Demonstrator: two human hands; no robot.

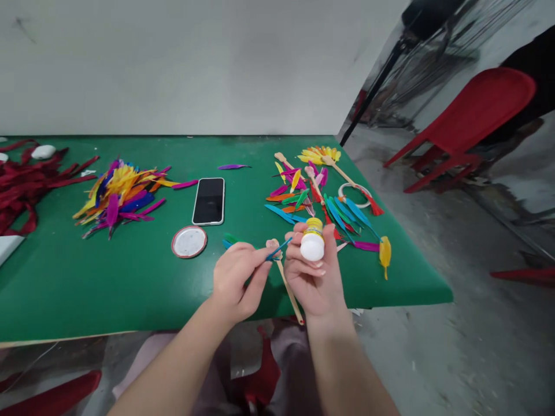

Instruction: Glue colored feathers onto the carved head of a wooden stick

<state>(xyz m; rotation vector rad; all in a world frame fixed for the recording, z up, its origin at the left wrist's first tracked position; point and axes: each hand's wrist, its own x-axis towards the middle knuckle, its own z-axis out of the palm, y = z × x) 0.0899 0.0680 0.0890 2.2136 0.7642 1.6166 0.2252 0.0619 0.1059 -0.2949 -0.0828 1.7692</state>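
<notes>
My left hand [238,280] is closed in a pinch on a thin blue feather [280,248], whose tip points toward my other hand. My right hand [315,277] grips a small bottle [313,240] with a yellow label and a white end facing me; whether that end is a cap or the base I cannot tell. Beneath and between the hands lies a wooden stick [290,292] with a wider, pale, rough-looking head. Green and blue feathers [229,240] show past my left knuckles, partly hidden by the hand.
On the green table [130,289] are a heap of coloured feathers [124,193], a phone [208,200], a round lid [189,241] and dark red ribbons [30,185]. Loose feathers [347,214], a yellow feather fan [321,155] and a white ring [355,195] lie right. A red chair [481,115] stands beyond.
</notes>
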